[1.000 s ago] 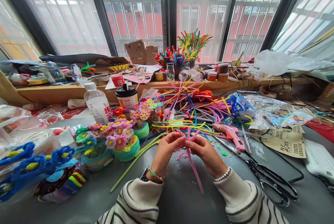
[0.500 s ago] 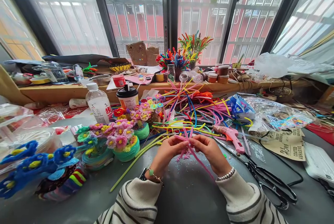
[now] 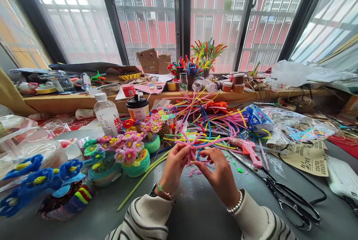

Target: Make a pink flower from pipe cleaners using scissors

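Thumb and fingers of my left hand (image 3: 173,165) are closed on a pink pipe cleaner shape (image 3: 192,143), pinched near the point where its arms meet. Several arms fan out from there, one long one reaching right and short ones pointing up and down. Close by on the right is my right hand (image 3: 219,173), its thumb and index finger apart. The thumb tip lies near the lower arm of the shape; whether it touches cannot be made out. Pink trimmings (image 3: 195,173) lie on the grey table below both hands.
Finished pipe cleaner flowers in pots (image 3: 135,161) stand to the left, beside a bottle (image 3: 106,115) and a lidded cup (image 3: 137,108). Loose pipe cleaners (image 3: 207,115) pile up ahead. Rightward lie a pink glue gun (image 3: 250,150), black-handled scissors (image 3: 291,199) and sandpaper (image 3: 306,158).
Both hands were pinching the pink pipe cleaners together. My right hand has since moved slightly down and its fingers have parted. The shape has turned, with its long arm now pointing right.
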A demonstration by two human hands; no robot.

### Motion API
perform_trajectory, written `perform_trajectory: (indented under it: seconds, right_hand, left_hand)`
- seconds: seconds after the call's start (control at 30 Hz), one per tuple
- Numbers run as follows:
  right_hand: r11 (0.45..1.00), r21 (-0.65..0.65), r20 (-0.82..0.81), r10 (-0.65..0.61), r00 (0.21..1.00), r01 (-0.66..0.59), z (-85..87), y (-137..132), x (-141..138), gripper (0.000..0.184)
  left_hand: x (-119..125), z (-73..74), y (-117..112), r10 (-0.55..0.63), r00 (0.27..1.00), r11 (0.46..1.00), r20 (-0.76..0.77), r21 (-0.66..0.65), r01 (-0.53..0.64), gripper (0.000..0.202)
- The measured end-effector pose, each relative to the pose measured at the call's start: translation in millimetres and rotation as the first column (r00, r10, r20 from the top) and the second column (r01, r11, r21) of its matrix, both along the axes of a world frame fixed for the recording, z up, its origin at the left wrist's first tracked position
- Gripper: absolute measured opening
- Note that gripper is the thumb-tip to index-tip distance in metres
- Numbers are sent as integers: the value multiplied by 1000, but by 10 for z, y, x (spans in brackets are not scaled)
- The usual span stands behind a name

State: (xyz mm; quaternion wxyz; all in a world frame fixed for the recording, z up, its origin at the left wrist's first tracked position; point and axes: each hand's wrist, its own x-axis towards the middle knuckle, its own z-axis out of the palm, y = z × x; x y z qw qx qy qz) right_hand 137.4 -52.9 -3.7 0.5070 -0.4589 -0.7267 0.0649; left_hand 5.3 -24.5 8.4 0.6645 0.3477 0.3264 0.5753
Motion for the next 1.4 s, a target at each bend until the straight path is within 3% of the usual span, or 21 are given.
perform_trajectory:
  seconds: [0.13,0.33,0.53,0.83,0.93,1.03,1.13,1.23,1.4]
  right_hand:
    - [993,-110,-47,27,998,-33,-16,21,-22,16]
    - [947,-277,-161,119,980,-161,-14,48,-13,18]
    - [946,-299,-147,81,986,-122,-14,56,8,20]
    - [912,-352,-244,125,962,-208,26,61,37,20]
    - [842,-436,-308,191,932,-317,40,108,126,23]
    - [695,-535,-398,293,869,-480,46,168,237,25]
    - [582,-565,-509,312,802,-585,54,196,302,26]
    - [533,-552,-573,317,756,-642,77,190,324,27]
    - [525,-530,-619,296,727,-665,91,185,353,25]
  left_hand:
    - [13,-23,-15,-50,998,998,-27,41,51,12]
    - [17,-42,-12,-18,997,999,-71,44,21,12]
    - [27,-33,-5,-9,993,1000,-119,15,11,19]
    - [13,-21,7,54,982,999,-180,1,-55,20]
    - [-12,-7,19,47,967,999,-252,5,-48,20]
    - [-36,13,29,14,939,999,-345,32,-3,20]
    - [-49,49,21,-38,931,997,-364,49,60,18]
    - [-50,83,1,-67,936,994,-346,62,94,16]
    - [-45,86,-17,-79,947,991,-311,81,109,15]
